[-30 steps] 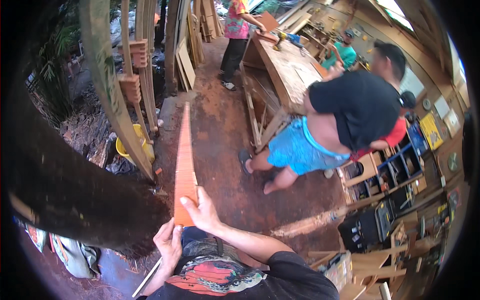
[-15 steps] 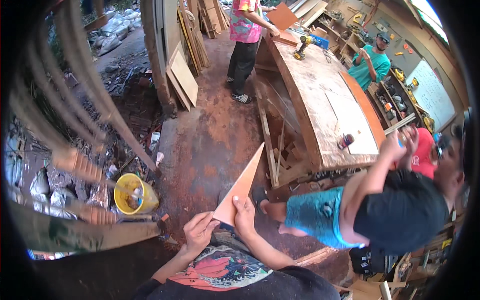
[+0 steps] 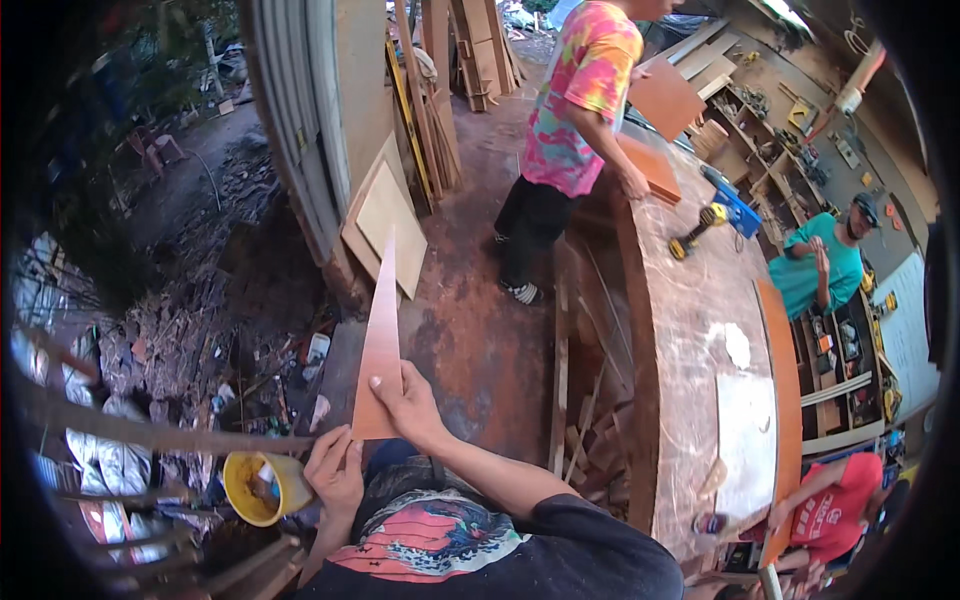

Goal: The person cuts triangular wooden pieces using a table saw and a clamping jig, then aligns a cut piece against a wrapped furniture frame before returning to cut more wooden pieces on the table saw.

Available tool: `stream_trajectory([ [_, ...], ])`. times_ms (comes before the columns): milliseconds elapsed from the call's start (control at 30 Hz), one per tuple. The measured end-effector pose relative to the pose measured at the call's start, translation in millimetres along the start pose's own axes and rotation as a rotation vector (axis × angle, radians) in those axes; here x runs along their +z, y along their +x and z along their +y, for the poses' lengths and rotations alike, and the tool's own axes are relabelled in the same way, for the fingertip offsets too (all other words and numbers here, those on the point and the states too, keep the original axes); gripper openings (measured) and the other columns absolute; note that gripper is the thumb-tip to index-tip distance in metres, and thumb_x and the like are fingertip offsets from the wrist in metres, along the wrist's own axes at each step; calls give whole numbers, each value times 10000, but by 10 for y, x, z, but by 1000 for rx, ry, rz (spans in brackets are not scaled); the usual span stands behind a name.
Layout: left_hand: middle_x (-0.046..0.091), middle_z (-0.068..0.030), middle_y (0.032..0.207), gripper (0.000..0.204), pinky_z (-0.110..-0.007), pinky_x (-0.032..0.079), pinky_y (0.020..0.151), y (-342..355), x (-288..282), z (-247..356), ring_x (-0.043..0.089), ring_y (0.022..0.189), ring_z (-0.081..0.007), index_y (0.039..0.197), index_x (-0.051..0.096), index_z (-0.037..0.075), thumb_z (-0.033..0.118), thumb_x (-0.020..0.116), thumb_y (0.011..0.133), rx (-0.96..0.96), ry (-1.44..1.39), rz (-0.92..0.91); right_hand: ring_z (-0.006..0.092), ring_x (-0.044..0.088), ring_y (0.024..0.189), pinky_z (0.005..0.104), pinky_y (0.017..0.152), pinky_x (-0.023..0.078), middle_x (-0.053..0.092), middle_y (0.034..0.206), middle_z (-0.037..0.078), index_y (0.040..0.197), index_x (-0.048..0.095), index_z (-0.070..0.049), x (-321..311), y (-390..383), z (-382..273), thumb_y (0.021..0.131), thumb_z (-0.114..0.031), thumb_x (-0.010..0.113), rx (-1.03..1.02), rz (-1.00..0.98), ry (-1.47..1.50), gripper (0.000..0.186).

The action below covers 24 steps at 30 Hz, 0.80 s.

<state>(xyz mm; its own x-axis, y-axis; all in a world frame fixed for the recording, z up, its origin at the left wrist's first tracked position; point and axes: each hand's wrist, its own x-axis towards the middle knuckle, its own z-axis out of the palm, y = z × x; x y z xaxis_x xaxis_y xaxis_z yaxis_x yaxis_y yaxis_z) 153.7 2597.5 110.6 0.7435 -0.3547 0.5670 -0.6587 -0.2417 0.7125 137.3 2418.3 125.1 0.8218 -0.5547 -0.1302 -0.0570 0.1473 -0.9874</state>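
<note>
A thin, reddish-brown triangular wood panel [image 3: 378, 350] is held up in front of me, its narrow tip pointing away. My right hand [image 3: 408, 405] grips its right edge low down, thumb lying on the face and the fingers behind. At the lower left corner, my left hand [image 3: 335, 472] pinches the panel between thumb and fingertips. Both forearms reach in over my dark printed shirt.
A long workbench [image 3: 680, 330] stands to my right, carrying a yellow drill [image 3: 698, 232] and a white sheet [image 3: 746, 445]. Beyond it stands a person in teal [image 3: 825, 265]; another in tie-dye [image 3: 580, 100] handles brown boards [image 3: 650, 168]. A yellow bucket [image 3: 262, 490] sits at left.
My view has turned, and the panel now sits further left with its tip pointing more straight ahead. The shirtless person at right is out of view. Both hands keep hold of the panel.
</note>
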Motion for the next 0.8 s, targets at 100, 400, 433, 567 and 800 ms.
stream_trajectory([
  [100, 711, -171, 1044, 259, -296, 578, 741, 758, 654, -564, 718, 866, -205, 1161, 675, -109, 4, 678, 929, -380, -282, -108, 183, 639, 1061, 328, 949, 504, 685, 1153, 142, 1301, 555, 50, -115, 1191, 54, 988, -237, 670, -9, -33, 29, 440],
  [400, 666, -150, 1245, 484, -298, 616, 825, 3516, 3035, -1466, 679, 1019, -160, 1457, 476, -65, 90, 613, 1020, -680, -872, -440, 185, 623, 1048, 320, 916, 507, 675, 1132, 116, 1367, 509, 28, -1318, 4090, -307, 1058, -287, 558, -91, 103, -230, 444],
  [433, 666, -150, 1245, 484, -298, 616, 825, 3795, 3315, -1529, 679, 1019, -160, 1457, 476, -65, 90, 613, 1020, -681, -875, -453, 185, 623, 1048, 320, 916, 507, 675, 1132, 116, 1367, 509, 28, -1523, 4365, -342, 1058, -287, 558, -89, 115, -230, 444],
  [567, 660, -145, 1286, 467, -328, 640, 753, 4810, 4467, -1894, 712, 1020, -204, 1456, 480, -53, 106, 587, 1031, -898, -981, -484, 138, 602, 1020, 275, 836, 510, 678, 1144, 76, 1415, 494, 8, -2464, 5278, -483, 1073, -278, 524, -2, 232, -171, 447],
  [800, 695, -116, 1196, 447, -299, 644, 714, 6649, 6022, -2348, 712, 940, -165, 1424, 530, -36, 149, 617, 1027, -871, -868, -310, 109, 597, 839, 282, 773, 514, 714, 1040, 68, 1382, 532, 7, -3629, 7010, -939, 1082, -283, 508, 87, 338, -243, 417],
])
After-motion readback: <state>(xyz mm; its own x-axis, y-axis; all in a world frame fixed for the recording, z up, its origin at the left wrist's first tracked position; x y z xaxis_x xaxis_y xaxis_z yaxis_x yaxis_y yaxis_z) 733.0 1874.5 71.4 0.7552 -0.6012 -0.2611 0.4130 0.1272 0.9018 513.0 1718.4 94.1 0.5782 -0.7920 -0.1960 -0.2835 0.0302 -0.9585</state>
